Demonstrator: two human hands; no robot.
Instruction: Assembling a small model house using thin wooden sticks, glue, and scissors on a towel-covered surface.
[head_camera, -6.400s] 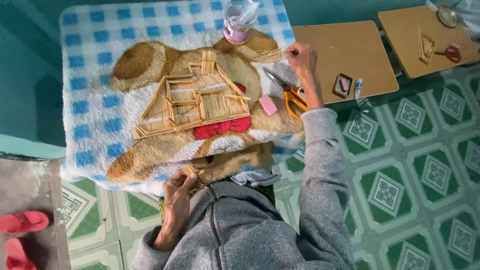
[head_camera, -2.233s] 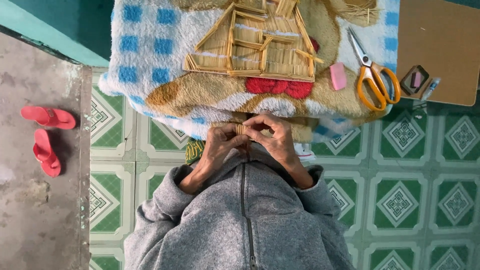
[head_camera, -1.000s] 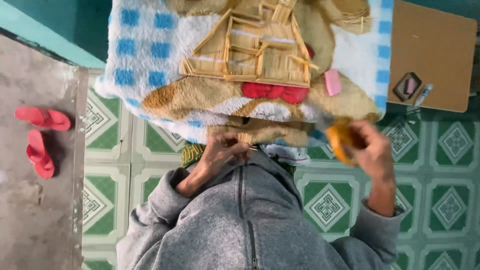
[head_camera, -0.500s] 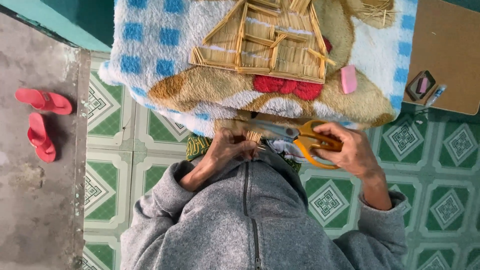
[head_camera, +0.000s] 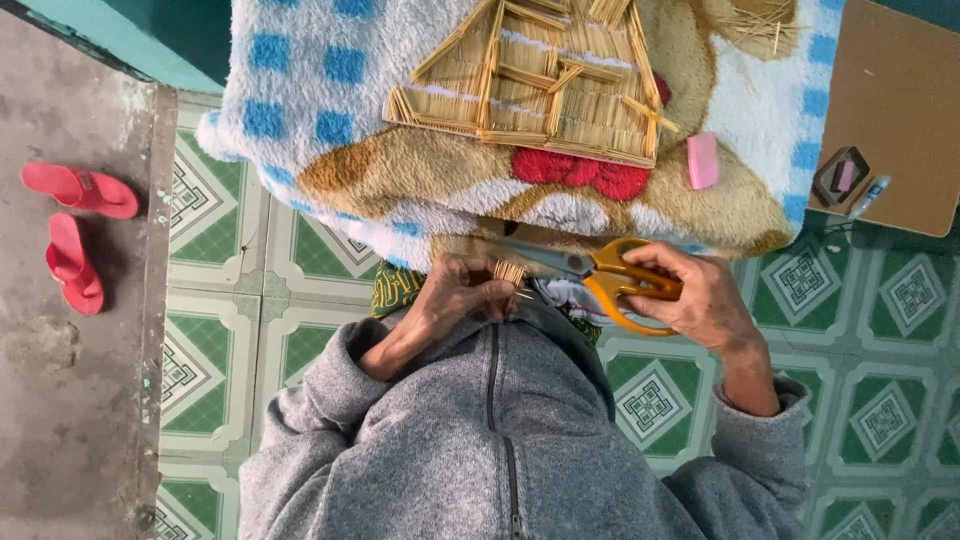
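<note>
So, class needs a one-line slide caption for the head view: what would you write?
Right hand brings orange scissors to a stick bundle in the left hand, below a stick house.

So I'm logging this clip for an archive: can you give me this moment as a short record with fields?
Left hand: pinches a small bundle of sticks
Right hand: grips orange-handled scissors, blades pointing at the bundle
Blanket: carries a stick model house and a pink eraser
Floor: green patterned tiles, red sandals on concrete
Clothing: grey zip hoodie
</note>
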